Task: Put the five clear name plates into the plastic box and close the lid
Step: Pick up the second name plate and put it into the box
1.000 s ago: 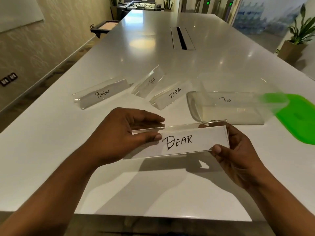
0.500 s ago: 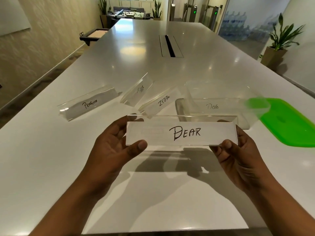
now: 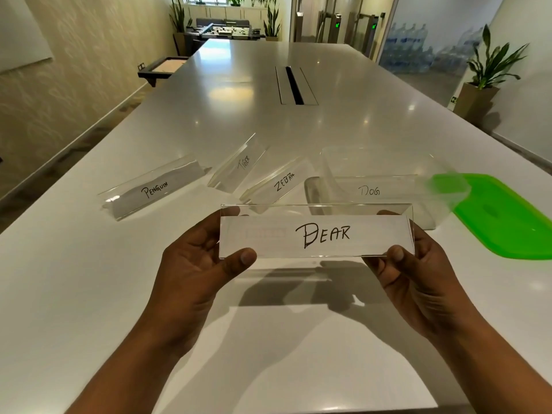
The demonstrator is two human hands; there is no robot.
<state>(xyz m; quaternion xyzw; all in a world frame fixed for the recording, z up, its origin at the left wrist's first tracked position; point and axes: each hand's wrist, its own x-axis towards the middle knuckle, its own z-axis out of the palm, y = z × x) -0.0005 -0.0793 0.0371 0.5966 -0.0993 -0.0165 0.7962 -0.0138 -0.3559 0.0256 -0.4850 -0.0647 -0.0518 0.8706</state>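
Long glossy white desk (image 3: pixel 209 121), stuff sitting across the middle

Three clear name plates are lying on it: PENGUIN (image 3: pixel 155 189), TIGER (image 3: pixel 240 165), ZEBRA (image 3: pixel 279 183). Right of them the clear plastic box (image 3: pixel 334 162) is sitting open, with the green lid (image 3: pixel 507 222) resting flat beside it.

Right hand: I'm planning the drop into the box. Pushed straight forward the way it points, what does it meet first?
Probably the near wall of the plastic box, just beyond the Bear name plate that the right hand grips; depth is hard to judge.

Handwritten black words on white paper inserts in clear acrylic name plates: "BEAR" plate (image 3: pixel 316 233), "PENGUIN" plate (image 3: pixel 155 189), "TIGER" plate (image 3: pixel 240 164), "ZEBRA" plate (image 3: pixel 279 183), "DOG" plate (image 3: pixel 370 191).
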